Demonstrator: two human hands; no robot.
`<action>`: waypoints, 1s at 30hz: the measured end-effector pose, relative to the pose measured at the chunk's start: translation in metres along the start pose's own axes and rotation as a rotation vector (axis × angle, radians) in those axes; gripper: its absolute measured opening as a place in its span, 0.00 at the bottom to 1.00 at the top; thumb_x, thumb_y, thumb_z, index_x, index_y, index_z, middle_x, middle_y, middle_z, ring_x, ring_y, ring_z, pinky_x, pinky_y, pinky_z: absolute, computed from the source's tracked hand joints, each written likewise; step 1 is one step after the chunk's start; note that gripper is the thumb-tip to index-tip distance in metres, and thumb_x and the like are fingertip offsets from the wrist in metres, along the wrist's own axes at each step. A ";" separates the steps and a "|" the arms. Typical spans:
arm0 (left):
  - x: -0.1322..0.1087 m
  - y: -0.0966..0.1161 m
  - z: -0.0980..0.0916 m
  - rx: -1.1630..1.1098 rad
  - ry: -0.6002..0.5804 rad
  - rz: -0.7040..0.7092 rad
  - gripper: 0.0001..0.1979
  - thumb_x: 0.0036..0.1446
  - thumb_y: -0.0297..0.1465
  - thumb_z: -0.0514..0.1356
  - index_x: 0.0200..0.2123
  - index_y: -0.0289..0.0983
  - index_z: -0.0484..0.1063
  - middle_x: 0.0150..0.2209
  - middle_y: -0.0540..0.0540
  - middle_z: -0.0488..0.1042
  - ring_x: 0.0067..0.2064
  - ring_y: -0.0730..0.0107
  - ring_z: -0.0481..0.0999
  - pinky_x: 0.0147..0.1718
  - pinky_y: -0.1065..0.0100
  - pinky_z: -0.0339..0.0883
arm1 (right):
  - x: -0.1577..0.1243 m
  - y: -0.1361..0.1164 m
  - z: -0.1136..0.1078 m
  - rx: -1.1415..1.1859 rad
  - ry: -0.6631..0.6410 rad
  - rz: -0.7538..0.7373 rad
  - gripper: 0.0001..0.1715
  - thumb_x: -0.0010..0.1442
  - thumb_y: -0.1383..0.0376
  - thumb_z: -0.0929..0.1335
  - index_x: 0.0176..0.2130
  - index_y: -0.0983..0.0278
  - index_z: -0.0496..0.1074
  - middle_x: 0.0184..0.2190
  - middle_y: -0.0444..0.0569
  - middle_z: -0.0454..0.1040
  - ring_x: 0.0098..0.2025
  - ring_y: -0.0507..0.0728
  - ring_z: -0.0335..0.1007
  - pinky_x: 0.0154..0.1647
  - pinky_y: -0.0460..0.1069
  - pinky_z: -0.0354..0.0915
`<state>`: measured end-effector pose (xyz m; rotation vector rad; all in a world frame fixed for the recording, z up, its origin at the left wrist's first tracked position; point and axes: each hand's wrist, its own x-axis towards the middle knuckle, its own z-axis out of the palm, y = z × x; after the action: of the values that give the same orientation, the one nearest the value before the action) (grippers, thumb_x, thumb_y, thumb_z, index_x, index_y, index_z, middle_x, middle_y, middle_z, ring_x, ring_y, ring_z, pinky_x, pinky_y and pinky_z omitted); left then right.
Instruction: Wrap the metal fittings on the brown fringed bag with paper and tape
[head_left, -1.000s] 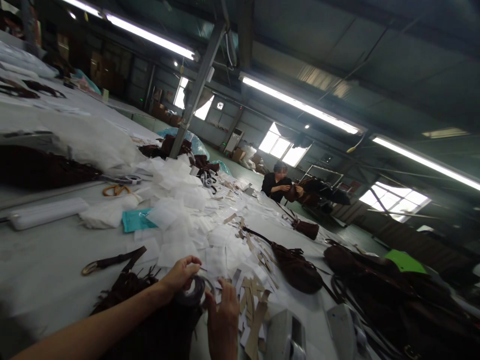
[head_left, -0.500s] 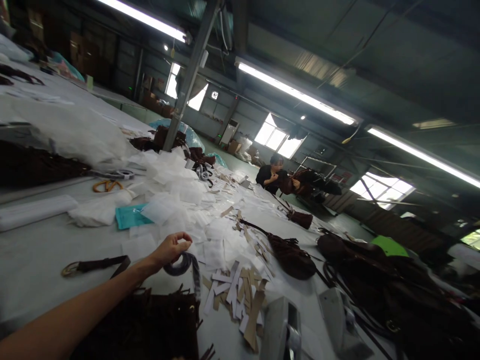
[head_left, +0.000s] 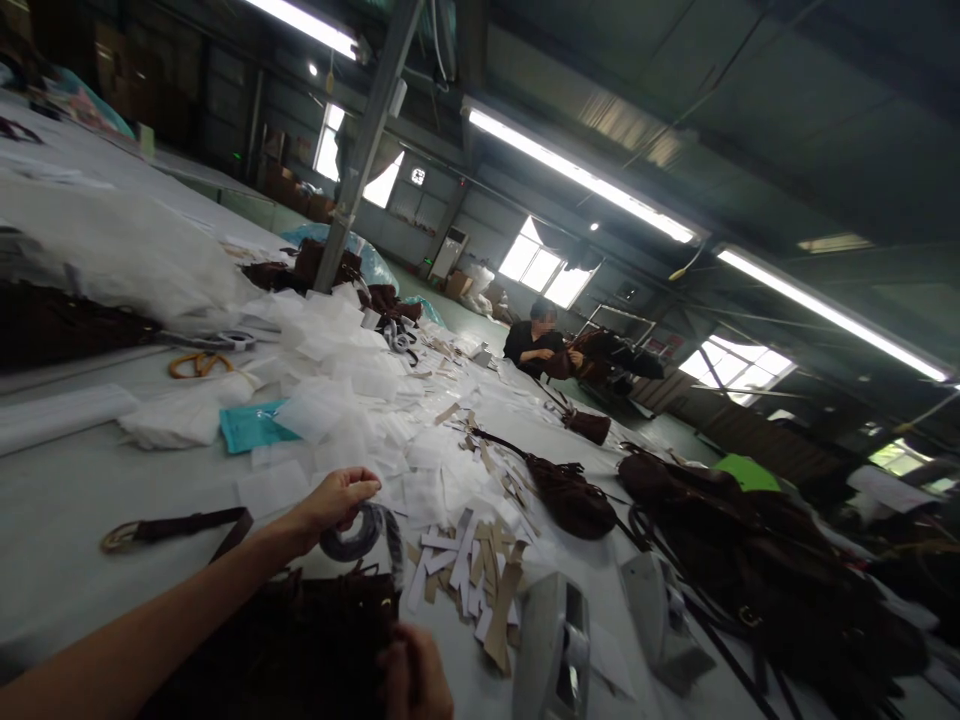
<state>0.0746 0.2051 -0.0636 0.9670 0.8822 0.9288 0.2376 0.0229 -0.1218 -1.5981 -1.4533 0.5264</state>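
My left hand (head_left: pixel 341 500) is closed, with thumb and fingers together, at the top of a dark grey roll of tape (head_left: pixel 352 540). A loose strip of tape (head_left: pixel 393 545) hangs from the roll toward the upper right corner of a dark brown fringed bag (head_left: pixel 300 640). The bag lies beneath my left forearm, partly cut off by the lower edge. At the bag's right side is my right hand (head_left: pixel 416 672), fingers curled and slightly blurred; what they hold, if anything, is hidden. A brown strap with a buckle (head_left: pixel 180 525) lies left of the bag.
Card strips (head_left: pixel 484 585) and two grey tape dispensers (head_left: pixel 553 640) (head_left: pixel 660 620) are to the right. White tissue sheets (head_left: pixel 330 350), a teal packet (head_left: pixel 255 427) and orange-handled scissors (head_left: pixel 201 364) lie beyond. More brown bags (head_left: pixel 742 550) are piled right. A co-worker (head_left: pixel 531 345) handles a bag farther off.
My right hand has come into view from below, at the bag's right edge. My left hand keeps its hold near the roll. The view has shifted slightly to the right.
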 end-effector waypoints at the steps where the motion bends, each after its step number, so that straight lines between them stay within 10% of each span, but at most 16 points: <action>1: -0.002 0.003 0.000 0.010 -0.008 -0.003 0.20 0.41 0.45 0.66 0.30 0.37 0.65 0.14 0.63 0.52 0.13 0.83 0.49 0.13 0.77 0.38 | 0.016 -0.004 -0.003 0.062 0.099 0.066 0.19 0.65 0.54 0.60 0.49 0.58 0.72 0.45 0.53 0.76 0.47 0.61 0.73 0.44 0.53 0.69; 4: -0.006 0.009 -0.002 0.043 -0.024 -0.008 0.20 0.41 0.45 0.66 0.31 0.37 0.66 0.14 0.62 0.53 0.13 0.83 0.49 0.13 0.76 0.38 | 0.063 -0.015 -0.005 0.199 0.070 0.081 0.29 0.60 0.51 0.65 0.56 0.61 0.66 0.54 0.55 0.70 0.55 0.62 0.65 0.56 0.55 0.60; 7: -0.009 0.015 -0.010 0.079 -0.021 -0.011 0.21 0.41 0.45 0.65 0.31 0.37 0.65 0.14 0.63 0.53 0.13 0.82 0.49 0.13 0.76 0.39 | 0.093 -0.023 0.002 0.404 -0.237 0.138 0.24 0.56 0.48 0.68 0.42 0.64 0.76 0.35 0.49 0.77 0.38 0.58 0.71 0.41 0.51 0.65; 15: -0.018 0.017 -0.036 0.154 -0.054 -0.073 0.21 0.42 0.45 0.66 0.32 0.37 0.67 0.15 0.62 0.54 0.14 0.83 0.48 0.13 0.76 0.39 | 0.085 -0.033 -0.012 0.718 -0.546 0.216 0.20 0.52 0.56 0.74 0.43 0.63 0.76 0.34 0.45 0.76 0.36 0.53 0.69 0.38 0.47 0.62; 30: -0.028 0.016 -0.027 0.126 -0.122 -0.178 0.20 0.43 0.45 0.67 0.30 0.38 0.66 0.14 0.62 0.54 0.12 0.83 0.48 0.11 0.76 0.38 | 0.078 -0.023 -0.015 0.778 -0.471 0.319 0.18 0.52 0.53 0.74 0.35 0.65 0.77 0.30 0.44 0.75 0.30 0.50 0.66 0.34 0.45 0.59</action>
<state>0.0362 0.1910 -0.0516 1.0234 0.9151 0.6625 0.2543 0.0893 -0.0760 -1.0960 -1.0820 1.5239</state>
